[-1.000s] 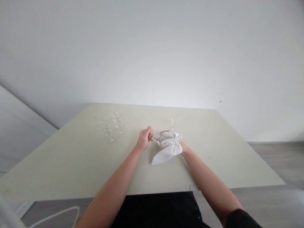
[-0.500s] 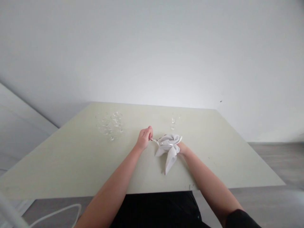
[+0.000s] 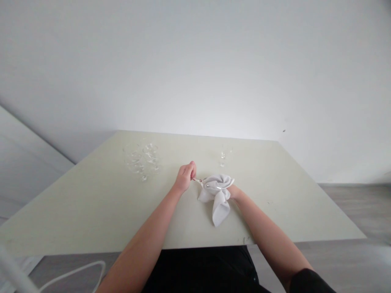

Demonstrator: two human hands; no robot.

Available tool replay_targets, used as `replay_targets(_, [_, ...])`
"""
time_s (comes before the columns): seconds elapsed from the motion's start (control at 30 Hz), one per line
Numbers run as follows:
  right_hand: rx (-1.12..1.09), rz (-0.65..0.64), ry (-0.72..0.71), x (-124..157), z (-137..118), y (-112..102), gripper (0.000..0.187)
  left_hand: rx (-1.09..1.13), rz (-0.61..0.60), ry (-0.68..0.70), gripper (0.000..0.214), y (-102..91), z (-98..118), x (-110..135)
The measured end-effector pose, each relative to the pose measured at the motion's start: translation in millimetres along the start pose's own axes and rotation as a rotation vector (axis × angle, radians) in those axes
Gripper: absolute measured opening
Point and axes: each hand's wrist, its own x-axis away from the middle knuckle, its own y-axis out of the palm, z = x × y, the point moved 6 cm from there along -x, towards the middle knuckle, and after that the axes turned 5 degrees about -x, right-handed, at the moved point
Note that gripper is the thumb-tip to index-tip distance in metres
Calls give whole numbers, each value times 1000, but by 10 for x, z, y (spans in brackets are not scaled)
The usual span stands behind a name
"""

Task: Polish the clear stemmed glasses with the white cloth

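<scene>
Over the middle of the table, my left hand [image 3: 185, 178] is closed around the end of a clear stemmed glass [image 3: 198, 181]. The glass lies on its side in the air, its stem running right toward a pale grey-white cloth [image 3: 221, 208]. The cloth is bunched about the bowl, and one corner hangs toward me. My right hand [image 3: 234, 191] grips the cloth from the right; its fingers are hidden in the folds.
Several clear stemmed glasses [image 3: 142, 160] stand grouped on the left of the pale table [image 3: 91, 211]. Another clear glass [image 3: 222, 157] is alone behind the cloth. A white wall [image 3: 195, 73] rises beyond the table's far edge.
The cloth has shifted slightly and its hanging corner has swung a little to the right. Both hands keep nearly the same places and grips.
</scene>
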Motion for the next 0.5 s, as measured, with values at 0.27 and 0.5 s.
replay_targets(0.27, [-10, -106, 22, -27, -27, 87, 39, 4, 33, 11, 57, -1, -2, -1])
replay_targets(0.5, [-233, -78, 15, -45, -143, 201, 49, 60, 64, 42, 58, -42, 34, -22])
